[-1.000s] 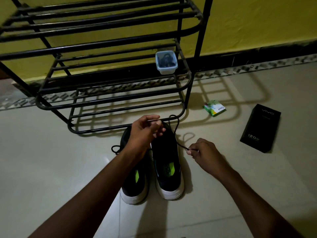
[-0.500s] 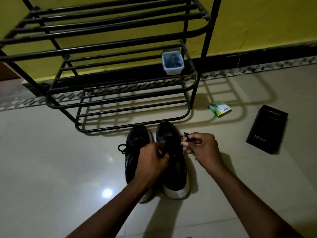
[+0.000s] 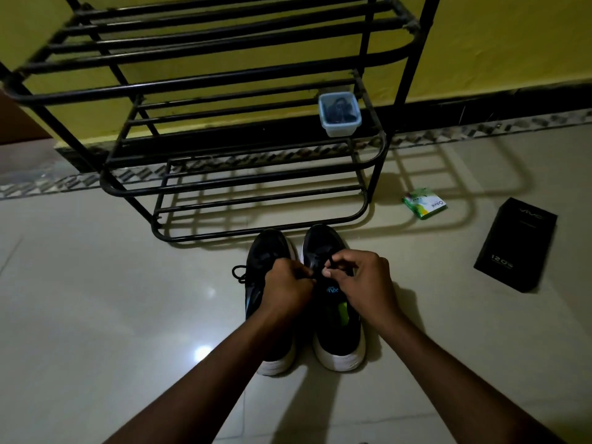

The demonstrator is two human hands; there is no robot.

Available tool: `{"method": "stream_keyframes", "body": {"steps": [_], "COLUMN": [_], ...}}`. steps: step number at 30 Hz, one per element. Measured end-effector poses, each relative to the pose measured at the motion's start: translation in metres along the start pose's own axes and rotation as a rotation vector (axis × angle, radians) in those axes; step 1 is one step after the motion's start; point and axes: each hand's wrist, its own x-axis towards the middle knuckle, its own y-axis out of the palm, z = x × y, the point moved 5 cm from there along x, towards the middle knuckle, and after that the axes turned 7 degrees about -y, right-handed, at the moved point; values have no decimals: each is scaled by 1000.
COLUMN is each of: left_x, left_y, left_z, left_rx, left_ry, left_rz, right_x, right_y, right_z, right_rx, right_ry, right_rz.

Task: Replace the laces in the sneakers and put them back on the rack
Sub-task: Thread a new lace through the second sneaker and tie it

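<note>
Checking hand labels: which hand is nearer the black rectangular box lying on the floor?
Right. The right hand is left of the black rectangular box; the left hand sits beyond it, farther left.

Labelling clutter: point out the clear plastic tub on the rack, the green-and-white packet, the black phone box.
clear plastic tub (image 3: 339,129): head view, front wall.
green-and-white packet (image 3: 424,204): head view, top face.
black phone box (image 3: 516,245): head view, top face.
</note>
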Motion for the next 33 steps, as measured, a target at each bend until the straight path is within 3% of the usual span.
{"method": "stream_keyframes", "body": {"steps": [7, 12, 17, 25, 29, 33], "left_x": [0, 0, -4, -3, 0, -6], "left_y": [3, 5, 1, -1, -1, -17], "left_z": [3, 4, 2, -7, -13, -26], "left_rx": [-42, -95, -116, 66, 133, 164], "left_ry": [-27, -50, -50, 121, 166, 312], "left_rz": [32, 35, -3, -70, -79, -267], "right_x": [-4, -10, -6, -6, -11, -24], "right_y": [9, 9, 11, 18, 10, 0], "right_z": [-2, 15, 3, -19, -16, -14], "right_rx": [-73, -300, -232, -41, -106, -86], "right_ry": [-29, -261, -235, -47, -157, -280], "right_rz": [-72, -60, -47, -19, 10, -34]}}
